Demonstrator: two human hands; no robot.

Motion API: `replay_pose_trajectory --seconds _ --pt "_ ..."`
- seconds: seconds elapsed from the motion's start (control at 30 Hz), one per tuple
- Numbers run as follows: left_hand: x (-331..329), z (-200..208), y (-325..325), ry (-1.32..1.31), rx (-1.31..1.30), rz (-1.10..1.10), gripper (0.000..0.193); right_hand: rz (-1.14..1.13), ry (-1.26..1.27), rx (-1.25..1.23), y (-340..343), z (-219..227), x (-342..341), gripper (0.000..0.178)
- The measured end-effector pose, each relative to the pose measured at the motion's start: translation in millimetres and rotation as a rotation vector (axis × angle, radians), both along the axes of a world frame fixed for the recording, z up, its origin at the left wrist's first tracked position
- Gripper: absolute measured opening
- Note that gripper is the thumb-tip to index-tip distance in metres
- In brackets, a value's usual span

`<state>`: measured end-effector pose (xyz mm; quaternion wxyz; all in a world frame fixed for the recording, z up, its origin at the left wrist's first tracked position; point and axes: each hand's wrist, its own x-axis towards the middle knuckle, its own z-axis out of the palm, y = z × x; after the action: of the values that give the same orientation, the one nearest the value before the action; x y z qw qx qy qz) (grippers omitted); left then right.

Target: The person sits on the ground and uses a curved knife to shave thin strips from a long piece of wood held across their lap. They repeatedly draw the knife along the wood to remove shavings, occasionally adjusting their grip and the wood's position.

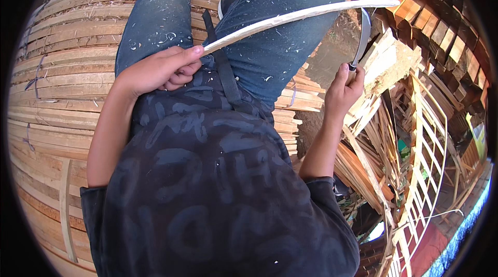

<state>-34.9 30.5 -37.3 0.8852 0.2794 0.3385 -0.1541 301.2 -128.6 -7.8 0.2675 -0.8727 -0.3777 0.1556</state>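
My left hand (165,69) rests at my lap, its fingers closed on the near end of a long, pale wooden strip (290,16). The strip runs over my thigh to the upper right and looks bowed in this view. Off to the right, my right hand (343,89) grips the handle of a knife with a curved blade (362,38). The blade points away from me, and its tip meets or passes behind the strip close to the far end; which of the two I cannot tell. Small pale shavings are scattered on my jeans (168,15).
Bundled wooden slats (62,77) lie under and beside me on the left. At the upper right stands a stack of cut timber (441,33). Loose offcuts (363,173) and a ladder-like wooden frame (425,168) lie to the right. A black strap (223,67) hangs at my waist.
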Motion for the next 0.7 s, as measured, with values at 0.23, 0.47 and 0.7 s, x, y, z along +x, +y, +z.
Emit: replay_pose_trajectory --seconds 0.23,0.47,0.7 --pt "12.1 1.2 -7.9 -0.026 0.192 -0.007 0.052 0.331 0.073 -0.080 20.9 18.6 -60.5 0.022" --pt "30.6 13.7 -7.4 -0.004 0.461 -0.098 0.048 0.395 0.109 -0.155 26.0 34.6 -84.5 0.023" --pt "35.8 14.1 -4.6 -0.049 0.574 -0.163 0.050 0.397 0.014 -0.258 32.4 43.2 -92.4 0.022"
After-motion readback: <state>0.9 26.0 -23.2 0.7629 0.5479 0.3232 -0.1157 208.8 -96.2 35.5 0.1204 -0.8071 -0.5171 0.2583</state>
